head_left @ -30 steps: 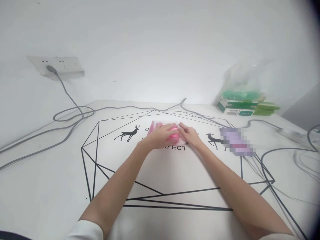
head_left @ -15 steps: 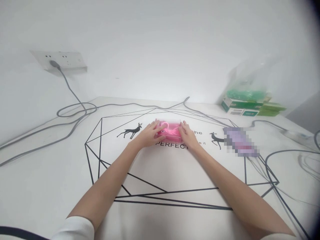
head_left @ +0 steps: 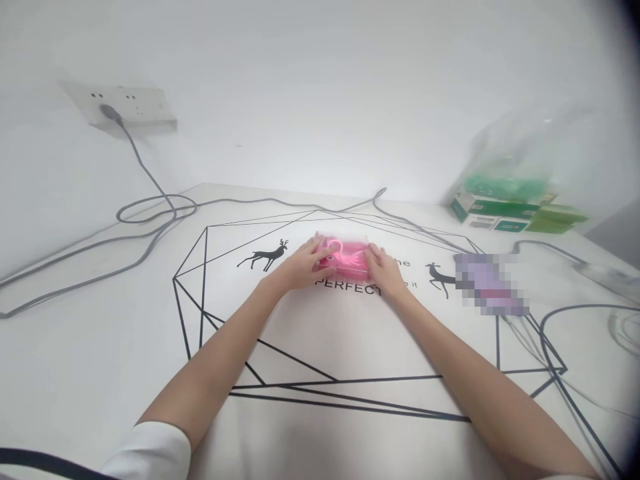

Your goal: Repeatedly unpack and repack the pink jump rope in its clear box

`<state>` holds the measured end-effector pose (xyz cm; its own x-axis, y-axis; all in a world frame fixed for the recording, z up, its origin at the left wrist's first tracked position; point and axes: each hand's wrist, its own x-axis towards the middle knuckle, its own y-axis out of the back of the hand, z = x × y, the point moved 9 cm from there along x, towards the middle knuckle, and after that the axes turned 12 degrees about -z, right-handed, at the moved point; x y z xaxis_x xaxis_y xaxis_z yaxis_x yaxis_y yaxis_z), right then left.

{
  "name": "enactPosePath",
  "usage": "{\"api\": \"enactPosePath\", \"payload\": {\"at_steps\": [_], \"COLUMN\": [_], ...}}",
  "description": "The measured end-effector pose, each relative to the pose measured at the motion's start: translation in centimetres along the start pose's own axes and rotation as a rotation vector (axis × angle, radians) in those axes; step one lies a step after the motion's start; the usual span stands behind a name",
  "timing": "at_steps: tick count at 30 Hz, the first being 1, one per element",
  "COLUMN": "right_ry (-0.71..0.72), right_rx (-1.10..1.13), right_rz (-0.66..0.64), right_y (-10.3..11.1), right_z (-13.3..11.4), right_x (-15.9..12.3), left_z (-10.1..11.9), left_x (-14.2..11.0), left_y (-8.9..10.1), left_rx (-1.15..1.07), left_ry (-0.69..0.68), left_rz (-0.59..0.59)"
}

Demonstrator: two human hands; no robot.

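Note:
A small clear box with a pink inside [head_left: 345, 261] rests on the white tabletop, just behind the printed word "PERFECT". Through its cover shows a bright pink, cord-like thing whose kind I cannot make out. My left hand [head_left: 305, 262] grips the box's left end, with fingers reaching over its front and top. At the right end, the fingers of my right hand [head_left: 385, 267] press against the side. The box is held between both hands, and parts of its ends are hidden behind the fingers.
A blurred-out purple phone-like thing [head_left: 490, 283] lies to the right. Green and white boxes [head_left: 500, 208] stand at the back right under a clear plastic bag [head_left: 530, 147]. A grey cable [head_left: 270, 199] runs along the wall from a socket [head_left: 135, 107]. More cables [head_left: 545, 327] lie at the right.
The whole view has shifted slightly, so the box and hands appear a little further right. Both hands keep their hold on the box.

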<state>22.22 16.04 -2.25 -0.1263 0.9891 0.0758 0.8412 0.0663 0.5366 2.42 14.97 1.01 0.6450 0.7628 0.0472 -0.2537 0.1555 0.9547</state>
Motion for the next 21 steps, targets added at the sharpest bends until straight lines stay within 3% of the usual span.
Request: {"api": "enactPosePath", "payload": {"at_steps": [11,21], "right_ry": [-0.044,0.03], "right_rx": [-0.017,0.075], "right_rz": [-0.027,-0.027], "right_y": [-0.7,1.1], "right_z": [0.0,-1.2], "right_x": [0.0,0.4], "left_z": [0.6,3.0], "left_x": [0.1,-0.2], "left_y": [-0.2,-1.5], "left_rx": [-0.038,-0.048], "left_ry": [0.003,0.075], "left_rz": [0.001,-0.01]}}
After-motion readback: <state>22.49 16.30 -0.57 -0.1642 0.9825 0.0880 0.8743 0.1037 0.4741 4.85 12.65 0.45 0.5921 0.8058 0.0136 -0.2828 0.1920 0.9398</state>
